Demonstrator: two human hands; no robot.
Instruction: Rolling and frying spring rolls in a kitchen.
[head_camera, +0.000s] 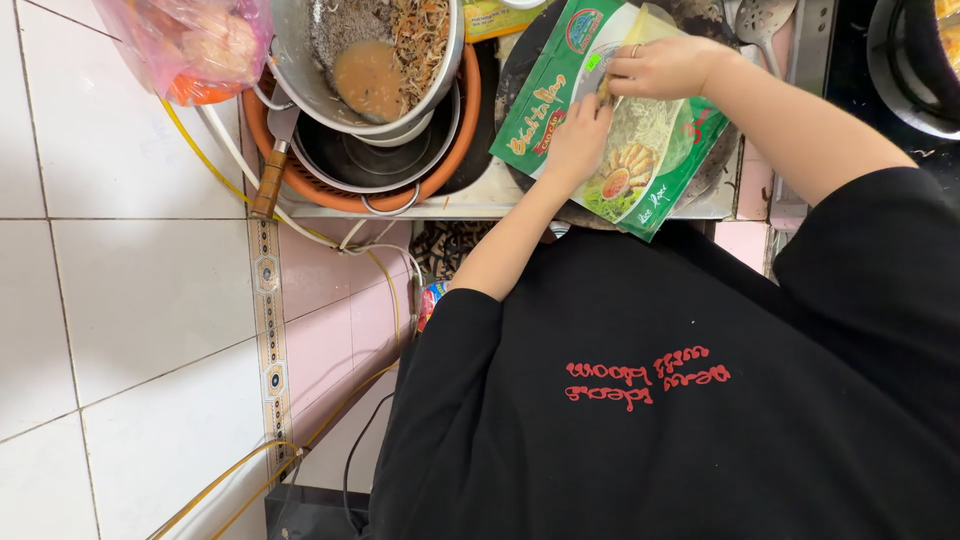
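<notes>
The green packet of thin round wrappers lies at the near edge of the counter, on a dark round pan. It looks light, soft and crackly — the sheets inside probably break easily, so holding it at the open top edge seems best. The left hand presses flat on the packet, its grip not closed around anything; the right hand pinches the packet's opening. Toward the left corner stands an orange basin with steel pots and a knife. White and pink tiles cover the wall below — cables hang there.
</notes>
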